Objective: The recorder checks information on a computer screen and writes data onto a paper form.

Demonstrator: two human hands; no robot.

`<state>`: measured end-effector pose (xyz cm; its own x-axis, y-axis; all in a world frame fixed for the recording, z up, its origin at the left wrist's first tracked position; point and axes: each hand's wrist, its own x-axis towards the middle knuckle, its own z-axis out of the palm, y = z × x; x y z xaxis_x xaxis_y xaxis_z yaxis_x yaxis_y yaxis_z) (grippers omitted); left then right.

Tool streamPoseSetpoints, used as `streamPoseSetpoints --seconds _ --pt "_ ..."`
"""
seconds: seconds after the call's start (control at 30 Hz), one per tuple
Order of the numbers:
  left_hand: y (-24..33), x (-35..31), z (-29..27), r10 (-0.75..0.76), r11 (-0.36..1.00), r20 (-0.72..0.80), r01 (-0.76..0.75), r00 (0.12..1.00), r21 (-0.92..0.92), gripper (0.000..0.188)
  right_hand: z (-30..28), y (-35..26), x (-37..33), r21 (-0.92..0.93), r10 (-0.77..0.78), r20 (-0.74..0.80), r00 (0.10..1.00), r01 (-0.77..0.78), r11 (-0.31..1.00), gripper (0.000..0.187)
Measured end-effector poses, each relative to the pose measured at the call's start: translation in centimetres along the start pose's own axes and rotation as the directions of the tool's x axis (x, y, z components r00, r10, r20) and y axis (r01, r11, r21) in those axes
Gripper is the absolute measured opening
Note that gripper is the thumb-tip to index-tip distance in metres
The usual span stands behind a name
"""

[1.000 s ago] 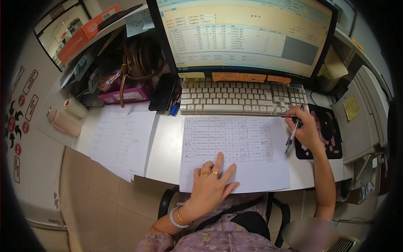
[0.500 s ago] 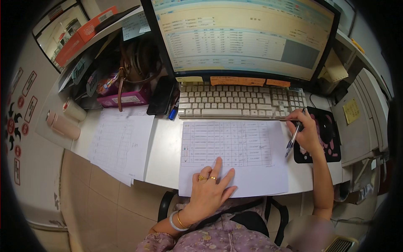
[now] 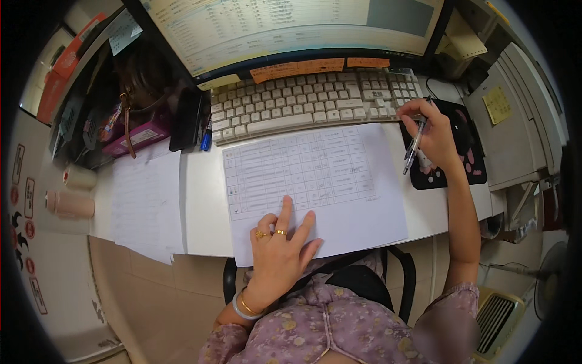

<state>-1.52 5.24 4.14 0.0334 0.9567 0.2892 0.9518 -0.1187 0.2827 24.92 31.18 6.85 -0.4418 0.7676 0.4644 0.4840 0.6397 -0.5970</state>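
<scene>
Fingers (image 3: 285, 210) of the left hand (image 3: 276, 258) are loosely spread, the index and middle fingertips at the lower rows of a printed table sheet (image 3: 357, 221), which lies on the white desk (image 3: 209, 206) just in front of the keyboard (image 3: 291, 104). The right hand (image 3: 435, 136) is curled, pinching a clear-barrelled pen (image 3: 414, 151) that slants down beside the sheet's right edge; the hand is over a dark, pink-patterned mouse pad (image 3: 476, 175), whether touching it I cannot tell. More papers (image 3: 148, 203) lie well left of the sheet. A blue-capped marker (image 3: 207, 138) lies beside the keyboard; beyond stands the monitor (image 3: 291, 30), orange notes (image 3: 297, 70) along its lower edge.
</scene>
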Motion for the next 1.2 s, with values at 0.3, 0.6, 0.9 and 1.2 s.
streamPoseSetpoints --seconds 0.3,0.6,0.9,1.2 --pt "-0.3 -0.6 -0.4 0.062 0.998 0.014 -0.062 0.998 0.004 0.049 -2.0 1.2 0.1 0.300 0.344 -0.100 0.934 -0.302 0.905 0.016" --pt "-0.4 -0.5 -0.1 0.030 0.999 0.044 -0.032 0.999 0.030 0.049 -2.2 1.2 0.3 -0.247 0.050 -0.121 0.991 -0.079 0.966 0.012" --pt "-0.4 -0.4 0.2 0.047 0.998 0.016 -0.048 0.999 0.048 0.048 2.0 -0.1 0.6 -0.132 -0.187 -0.053 0.981 0.179 0.975 0.013" --pt "-0.2 -0.6 -0.5 -0.002 1.000 -0.011 0.002 1.000 0.019 0.047 1.6 -0.5 0.4 -0.026 -0.069 -0.112 0.991 0.067 0.997 0.013"
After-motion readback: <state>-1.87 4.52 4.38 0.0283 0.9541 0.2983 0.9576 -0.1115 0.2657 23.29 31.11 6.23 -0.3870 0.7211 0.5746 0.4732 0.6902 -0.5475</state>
